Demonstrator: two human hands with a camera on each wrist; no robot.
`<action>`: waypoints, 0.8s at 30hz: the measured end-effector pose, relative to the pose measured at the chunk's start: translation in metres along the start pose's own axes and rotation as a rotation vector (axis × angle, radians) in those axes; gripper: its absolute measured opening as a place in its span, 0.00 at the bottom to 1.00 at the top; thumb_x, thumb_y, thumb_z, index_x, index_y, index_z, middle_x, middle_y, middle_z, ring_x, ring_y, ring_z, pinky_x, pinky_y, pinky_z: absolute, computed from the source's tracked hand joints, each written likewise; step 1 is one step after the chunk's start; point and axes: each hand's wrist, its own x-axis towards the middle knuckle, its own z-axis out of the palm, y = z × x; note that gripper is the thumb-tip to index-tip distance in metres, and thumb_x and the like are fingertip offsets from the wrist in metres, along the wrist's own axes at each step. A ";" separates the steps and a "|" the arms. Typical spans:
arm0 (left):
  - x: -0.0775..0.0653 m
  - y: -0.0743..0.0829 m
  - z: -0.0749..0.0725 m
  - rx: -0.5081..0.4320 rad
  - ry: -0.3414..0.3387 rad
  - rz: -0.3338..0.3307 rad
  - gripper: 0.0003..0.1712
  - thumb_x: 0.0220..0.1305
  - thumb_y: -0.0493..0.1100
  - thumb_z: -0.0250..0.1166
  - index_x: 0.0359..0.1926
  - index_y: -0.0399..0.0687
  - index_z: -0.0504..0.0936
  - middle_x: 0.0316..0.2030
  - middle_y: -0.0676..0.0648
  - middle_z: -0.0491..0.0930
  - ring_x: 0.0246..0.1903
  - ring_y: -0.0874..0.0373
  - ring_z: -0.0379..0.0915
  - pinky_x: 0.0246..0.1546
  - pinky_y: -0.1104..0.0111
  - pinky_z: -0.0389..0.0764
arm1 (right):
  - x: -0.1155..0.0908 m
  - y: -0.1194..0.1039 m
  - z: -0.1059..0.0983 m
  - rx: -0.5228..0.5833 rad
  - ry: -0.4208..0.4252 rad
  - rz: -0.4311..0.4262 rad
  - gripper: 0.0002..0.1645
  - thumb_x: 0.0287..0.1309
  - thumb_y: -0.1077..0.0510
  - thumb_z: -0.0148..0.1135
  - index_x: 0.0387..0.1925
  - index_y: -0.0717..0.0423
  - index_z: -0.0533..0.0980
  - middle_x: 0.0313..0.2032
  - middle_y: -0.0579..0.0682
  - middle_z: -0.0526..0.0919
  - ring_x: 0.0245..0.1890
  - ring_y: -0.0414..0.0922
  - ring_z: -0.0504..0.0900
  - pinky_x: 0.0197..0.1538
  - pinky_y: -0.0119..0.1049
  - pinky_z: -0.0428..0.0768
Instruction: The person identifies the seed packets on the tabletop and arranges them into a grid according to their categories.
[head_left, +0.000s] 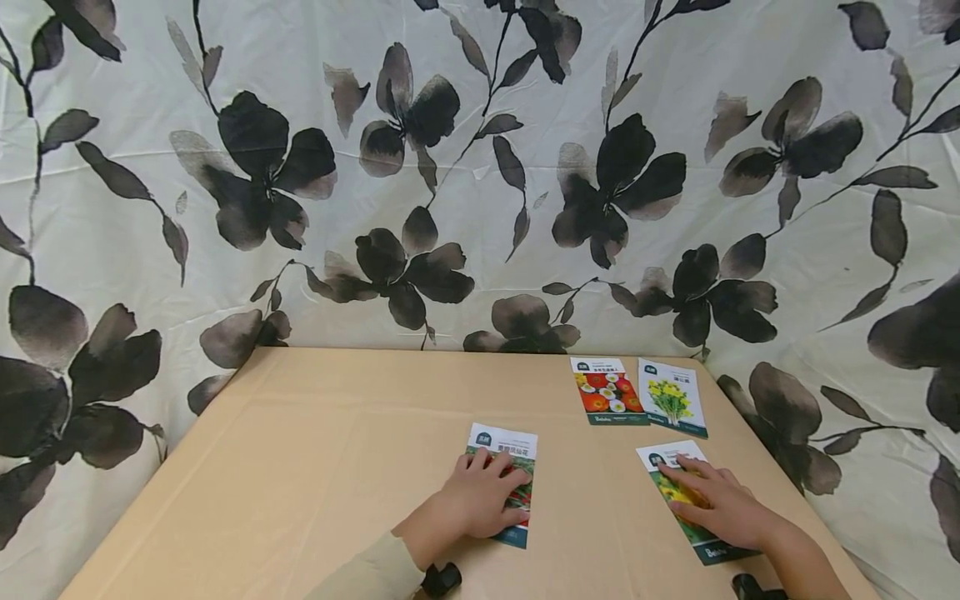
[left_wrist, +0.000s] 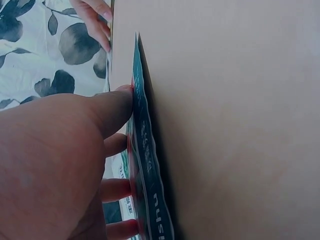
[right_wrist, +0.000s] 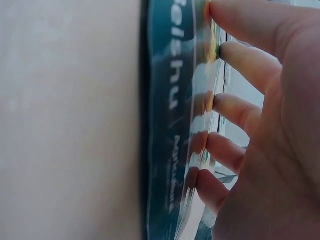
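My left hand rests on a flower seed packet lying near the middle of the table, fingers spread over its picture. In the left wrist view, thumb and fingertips touch the face of that packet, which lies on the tabletop. Toward the right edge, my right hand rests with spread fingers on another seed packet, set at a slant, with yellow in its picture. The fingertips press on this packet's glossy face in the right wrist view. Both hands partly hide the pictures beneath them.
Two more seed packets lie at the back right corner: one with red and white flowers, the other with yellow flowers, their edges meeting. A floral cloth hangs behind the light wood-coloured table.
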 end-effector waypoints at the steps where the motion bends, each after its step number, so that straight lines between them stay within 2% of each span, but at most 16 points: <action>1: -0.001 -0.001 0.000 -0.004 0.000 -0.001 0.31 0.68 0.73 0.57 0.69 0.78 0.69 0.69 0.55 0.67 0.63 0.48 0.62 0.63 0.46 0.67 | 0.000 0.000 0.000 0.000 -0.002 0.001 0.41 0.62 0.33 0.64 0.73 0.41 0.70 0.75 0.66 0.59 0.63 0.65 0.65 0.54 0.68 0.72; 7: -0.007 -0.005 -0.001 -0.019 0.011 -0.001 0.31 0.68 0.72 0.58 0.69 0.76 0.71 0.67 0.54 0.69 0.61 0.48 0.62 0.62 0.47 0.67 | -0.002 0.000 -0.001 0.002 -0.016 0.003 0.41 0.62 0.33 0.64 0.74 0.41 0.69 0.76 0.64 0.59 0.62 0.61 0.66 0.51 0.59 0.74; 11: -0.012 -0.010 -0.004 -0.022 0.022 -0.003 0.31 0.68 0.71 0.58 0.69 0.75 0.71 0.65 0.54 0.69 0.59 0.49 0.63 0.61 0.47 0.68 | -0.004 0.000 -0.004 0.037 -0.033 -0.028 0.41 0.63 0.35 0.65 0.74 0.43 0.69 0.76 0.67 0.58 0.63 0.63 0.65 0.54 0.64 0.75; 16: -0.016 -0.017 -0.003 -0.035 0.023 -0.008 0.30 0.69 0.70 0.58 0.69 0.74 0.71 0.66 0.54 0.69 0.58 0.49 0.62 0.59 0.47 0.68 | -0.006 0.003 -0.007 0.086 -0.062 -0.050 0.41 0.62 0.37 0.66 0.73 0.45 0.70 0.76 0.68 0.57 0.67 0.69 0.62 0.59 0.75 0.69; 20: -0.016 -0.022 -0.002 -0.047 0.029 0.001 0.30 0.69 0.70 0.59 0.69 0.73 0.72 0.66 0.53 0.69 0.59 0.48 0.62 0.58 0.47 0.68 | -0.006 0.005 -0.009 0.105 -0.075 -0.063 0.41 0.62 0.39 0.67 0.73 0.46 0.70 0.76 0.70 0.56 0.68 0.72 0.60 0.59 0.77 0.66; 24: -0.013 -0.029 0.007 -0.062 0.057 0.013 0.30 0.70 0.69 0.58 0.69 0.71 0.72 0.65 0.51 0.70 0.58 0.47 0.63 0.59 0.45 0.68 | -0.004 0.004 -0.010 0.099 -0.069 -0.072 0.40 0.62 0.39 0.67 0.72 0.45 0.71 0.76 0.70 0.57 0.67 0.72 0.61 0.59 0.77 0.68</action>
